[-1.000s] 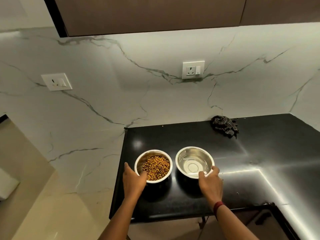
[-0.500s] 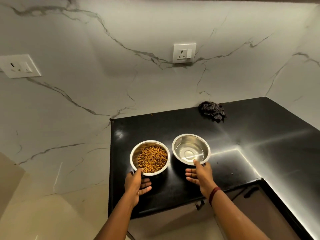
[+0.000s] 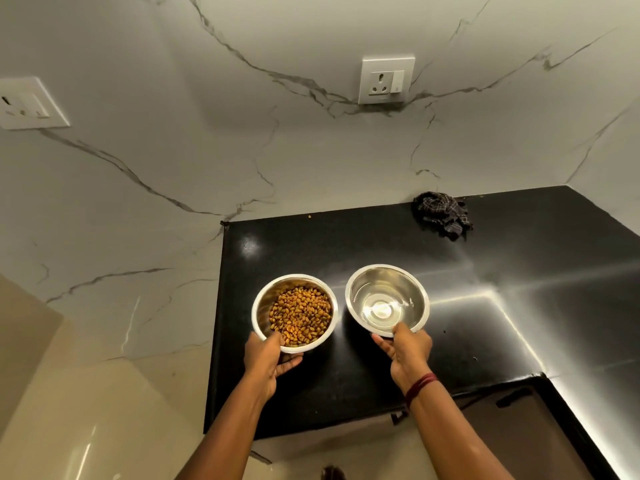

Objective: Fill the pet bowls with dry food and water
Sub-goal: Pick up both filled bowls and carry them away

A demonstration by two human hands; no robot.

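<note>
A person's two bare hands each hold a round stainless-steel pet bowl over the near part of a glossy black stone countertop (image 3: 346,244) in a kitchen corner. The left hand (image 3: 268,358) grips the steel bowl on the left (image 3: 262,308), thumb hooked over its near rim and fingers curled beneath its base. That bowl carries a heap of golden-brown dry food pellets (image 3: 301,315) that covers its floor and lies banked towards the right and near side, leaving a strip of bare metal wall showing on the left. The right hand (image 3: 407,351), with a red thread band (image 3: 420,386) round the wrist, grasps the second steel bowl (image 3: 410,294) in the same fashion, thumb on the near rim and fingers under it. This bowl sits just right of the first, the two rims close but apart. Its polished inside shines brightly, with a raised ring plain at the centre of its base; whether water lies in it cannot be told from this view.

At the far right of the countertop a crumpled dark checked cloth (image 3: 441,214) lies against the white marble-look wall with grey veins (image 3: 173,150), and one stray pellet (image 3: 309,215) sits at the counter's far edge. A white wall socket with a switch (image 3: 386,79) is mounted above the counter, and a second white switch plate (image 3: 29,103) shows at the far left
</note>
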